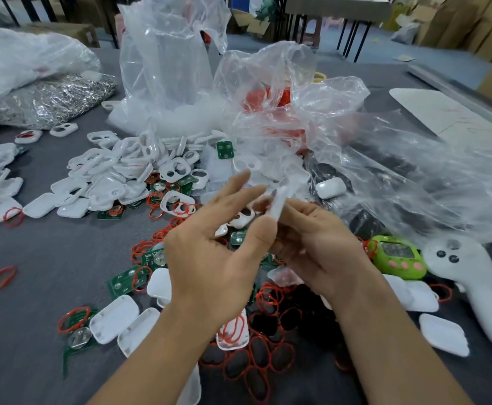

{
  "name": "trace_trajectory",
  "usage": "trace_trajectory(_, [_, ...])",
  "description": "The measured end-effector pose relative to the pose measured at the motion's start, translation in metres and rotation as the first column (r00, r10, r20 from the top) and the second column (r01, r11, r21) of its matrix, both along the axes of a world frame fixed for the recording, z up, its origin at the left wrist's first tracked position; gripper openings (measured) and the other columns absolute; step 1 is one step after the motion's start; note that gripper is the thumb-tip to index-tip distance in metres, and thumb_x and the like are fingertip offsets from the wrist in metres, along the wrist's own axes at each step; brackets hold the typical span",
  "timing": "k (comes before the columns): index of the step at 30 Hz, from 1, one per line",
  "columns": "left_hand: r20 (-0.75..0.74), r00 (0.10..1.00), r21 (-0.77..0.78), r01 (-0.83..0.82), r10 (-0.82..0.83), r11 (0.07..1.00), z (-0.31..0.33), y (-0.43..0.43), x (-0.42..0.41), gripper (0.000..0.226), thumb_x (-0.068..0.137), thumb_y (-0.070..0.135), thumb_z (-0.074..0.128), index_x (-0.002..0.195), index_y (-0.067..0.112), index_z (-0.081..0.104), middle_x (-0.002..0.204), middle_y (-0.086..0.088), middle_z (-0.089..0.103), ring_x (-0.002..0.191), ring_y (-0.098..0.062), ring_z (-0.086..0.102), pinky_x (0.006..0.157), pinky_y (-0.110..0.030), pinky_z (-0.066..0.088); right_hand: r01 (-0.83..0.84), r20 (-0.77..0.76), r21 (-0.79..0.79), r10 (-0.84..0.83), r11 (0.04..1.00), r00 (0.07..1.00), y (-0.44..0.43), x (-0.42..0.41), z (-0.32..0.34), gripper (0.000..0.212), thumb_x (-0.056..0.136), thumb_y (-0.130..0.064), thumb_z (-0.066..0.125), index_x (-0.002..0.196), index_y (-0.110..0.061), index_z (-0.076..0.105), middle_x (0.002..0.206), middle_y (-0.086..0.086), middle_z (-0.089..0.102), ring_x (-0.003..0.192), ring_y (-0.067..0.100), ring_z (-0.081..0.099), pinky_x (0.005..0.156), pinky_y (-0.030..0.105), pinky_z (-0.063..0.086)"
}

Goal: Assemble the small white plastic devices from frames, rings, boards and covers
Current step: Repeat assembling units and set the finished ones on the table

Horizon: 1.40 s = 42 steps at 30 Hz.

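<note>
**One white plastic part in hand, held edge-on above the grey table.**

The right hand curls its fingers round the part. The left hand is splayed, its thumb just beside the part, contact unclear. The part is judged light, rigid, slippery and thin-walled, best pinched by its long edges. Count: one in hand. Frames, covers, boards and red rings lie in overlapping heaps, uncountable.

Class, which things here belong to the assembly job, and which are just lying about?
Job: white two-hole plastic frames; red rubber rings; green circuit boards; white plastic covers; white piece in right hand.
Lying about: green egg-shaped toy; white plastic controller; bag of silvery bits.
</note>
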<state>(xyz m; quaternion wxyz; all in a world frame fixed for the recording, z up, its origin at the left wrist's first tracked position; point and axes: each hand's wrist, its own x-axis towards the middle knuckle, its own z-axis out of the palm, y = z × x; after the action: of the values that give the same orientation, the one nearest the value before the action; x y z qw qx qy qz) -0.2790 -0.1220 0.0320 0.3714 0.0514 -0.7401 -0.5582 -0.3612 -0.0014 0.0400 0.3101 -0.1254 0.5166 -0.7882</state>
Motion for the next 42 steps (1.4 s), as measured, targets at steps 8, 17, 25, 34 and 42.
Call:
trace_trajectory(8, [0.088,0.991,-0.116,0.106,-0.096,0.988,0.002,0.003,-0.004,0.054,0.073,0.042,0.081,0.125,0.035,0.071,0.136,0.017,0.065,0.134,0.004,0.051,0.112,-0.033,0.045,-0.19,0.141,-0.108,0.204,0.976,0.969,0.002,0.002,-0.003,0.017,0.081,-0.002,0.066,0.085,-0.01,0.08,0.083,0.011,0.072,0.077,0.021,0.07,0.07,0.03,0.059])
trace_trajectory(17, [0.181,0.983,-0.123,-0.002,0.025,0.992,0.003,0.003,-0.003,0.067,0.059,0.051,0.084,0.124,0.051,0.067,0.119,0.033,0.068,0.116,0.014,0.059,0.101,-0.027,0.051,-0.131,0.077,-0.103,0.139,0.986,0.987,-0.004,-0.004,-0.006,0.021,0.087,-0.003,0.061,0.081,-0.01,0.079,0.077,0.009,0.071,0.07,0.015,0.068,0.064,0.024,0.057])
trace_trajectory(25, [0.368,0.923,-0.094,-0.089,0.118,0.992,0.003,0.001,-0.01,0.047,0.065,0.063,0.064,0.112,0.059,0.068,0.083,0.029,0.073,0.072,0.013,0.063,0.073,-0.02,0.055,0.333,-0.392,0.337,-0.19,0.881,0.9,-0.009,-0.001,-0.01,0.018,0.095,-0.026,0.069,0.083,-0.022,0.083,0.07,-0.003,0.076,0.062,0.007,0.067,0.055,0.027,0.051])
trace_trajectory(34, [0.428,0.903,0.329,-0.13,-0.025,0.935,-0.001,-0.03,-0.023,0.016,0.09,0.012,0.075,0.082,0.025,0.081,0.071,-0.003,0.077,0.065,-0.02,0.072,0.061,-0.043,0.063,0.698,-0.791,0.362,-0.193,0.618,0.581,0.011,-0.001,-0.003,0.012,0.087,-0.029,0.075,0.076,-0.031,0.08,0.066,-0.021,0.072,0.063,0.003,0.069,0.058,0.016,0.052])
trace_trajectory(42, [0.268,0.876,0.789,0.039,-0.401,0.613,0.008,-0.048,-0.023,0.017,0.098,0.003,0.058,0.096,0.007,0.074,0.078,-0.004,0.075,0.061,-0.009,0.064,0.05,-0.016,0.055,0.729,-0.746,0.665,0.119,0.161,0.655,0.043,-0.018,0.003,0.025,0.083,-0.01,0.07,0.09,-0.031,0.083,0.092,-0.008,0.079,0.082,0.012,0.066,0.079,0.018,0.048])
